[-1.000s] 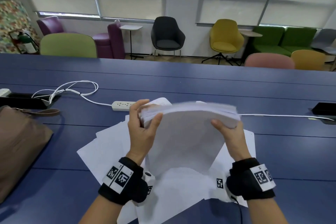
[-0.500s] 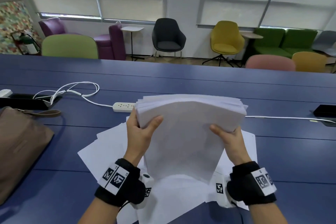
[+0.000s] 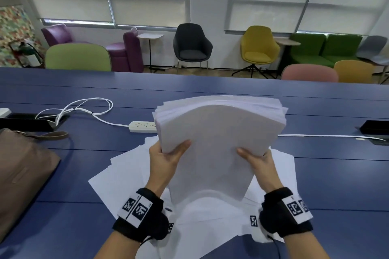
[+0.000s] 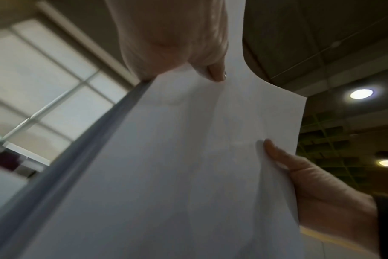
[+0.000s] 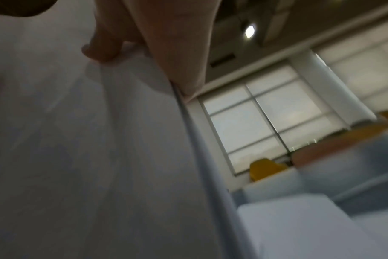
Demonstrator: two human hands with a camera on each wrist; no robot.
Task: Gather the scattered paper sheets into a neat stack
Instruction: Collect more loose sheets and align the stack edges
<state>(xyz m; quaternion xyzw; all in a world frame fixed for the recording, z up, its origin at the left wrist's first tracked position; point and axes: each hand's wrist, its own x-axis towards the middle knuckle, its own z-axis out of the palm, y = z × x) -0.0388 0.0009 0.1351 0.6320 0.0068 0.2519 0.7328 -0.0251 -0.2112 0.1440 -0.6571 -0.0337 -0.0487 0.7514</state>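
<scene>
A thick stack of white paper (image 3: 214, 145) stands upright above the blue table (image 3: 210, 90), its top edge curling away from me. My left hand (image 3: 166, 159) grips its left edge, thumb on the near face. My right hand (image 3: 257, 159) grips the right edge the same way. Several loose white sheets (image 3: 126, 174) lie fanned out on the table under the stack. In the left wrist view the stack (image 4: 188, 175) fills the frame, with my left hand (image 4: 177, 43) above and my right hand (image 4: 310, 184) on its far side. The right wrist view shows the stack (image 5: 78, 157) and my right hand (image 5: 144, 43).
A white power strip (image 3: 143, 126) with a looped cable (image 3: 84, 107) lies behind the papers. A brown bag (image 3: 23, 176) sits at the left. Dark cable boxes (image 3: 25, 120) (image 3: 376, 128) are set into the table at both sides. Chairs line the far edge.
The stack has been lifted higher, with its top edges now more level. Both hands keep their grip on its sides.
</scene>
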